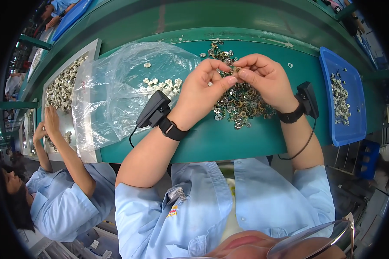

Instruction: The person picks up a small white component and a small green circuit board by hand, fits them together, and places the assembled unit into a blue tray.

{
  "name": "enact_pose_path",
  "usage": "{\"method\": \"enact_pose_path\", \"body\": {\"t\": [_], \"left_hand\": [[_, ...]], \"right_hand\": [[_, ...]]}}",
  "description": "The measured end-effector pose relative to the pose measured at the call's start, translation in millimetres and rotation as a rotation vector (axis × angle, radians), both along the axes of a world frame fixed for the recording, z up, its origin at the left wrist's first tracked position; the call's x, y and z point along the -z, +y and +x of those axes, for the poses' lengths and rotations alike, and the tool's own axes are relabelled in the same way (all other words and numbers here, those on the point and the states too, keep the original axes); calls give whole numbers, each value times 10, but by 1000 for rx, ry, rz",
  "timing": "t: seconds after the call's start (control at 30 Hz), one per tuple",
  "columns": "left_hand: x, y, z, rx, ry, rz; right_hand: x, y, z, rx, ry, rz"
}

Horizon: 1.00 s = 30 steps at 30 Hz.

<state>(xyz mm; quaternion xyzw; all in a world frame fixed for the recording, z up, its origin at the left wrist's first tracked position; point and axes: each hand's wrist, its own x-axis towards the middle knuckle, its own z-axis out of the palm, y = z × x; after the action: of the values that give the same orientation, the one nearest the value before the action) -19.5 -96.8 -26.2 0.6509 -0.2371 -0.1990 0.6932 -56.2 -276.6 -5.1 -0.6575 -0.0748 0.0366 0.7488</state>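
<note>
Both hands meet over a heap of small metal parts [237,103], silver and brass-coloured, on the green tabletop. My left hand [205,88] is closed in a pinch, thumb against fingertips; what sits between them is hidden. A small white piece [210,83] shows by its curled fingers. Thumb and index of my right hand [263,80] are closed on a small brass-coloured part [236,71], close to the left fingertips. Beside my left hand, several white pieces [168,85] lie on a transparent plastic bag [116,95].
At the right stands a blue tray [336,136] with small pale parts in it. A white-rimmed tray [90,56] of similar pieces lies on the left, where a co-worker's hands [51,123] reach in. A green ledge [246,21] runs along the back.
</note>
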Motion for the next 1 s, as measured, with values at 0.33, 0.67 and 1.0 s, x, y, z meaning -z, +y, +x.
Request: {"method": "enact_pose_path", "body": {"t": [0.33, 0.67, 1.0], "left_hand": [[-59, -11, -69, -118, 19, -80], [-96, 42, -34, -15, 238, -249], [-173, 69, -10, -145, -617, 167]], "right_hand": [[103, 65, -42, 62, -376, -279], [112, 129, -54, 45, -298, -61], [-67, 1, -56, 89, -677, -588]]}}
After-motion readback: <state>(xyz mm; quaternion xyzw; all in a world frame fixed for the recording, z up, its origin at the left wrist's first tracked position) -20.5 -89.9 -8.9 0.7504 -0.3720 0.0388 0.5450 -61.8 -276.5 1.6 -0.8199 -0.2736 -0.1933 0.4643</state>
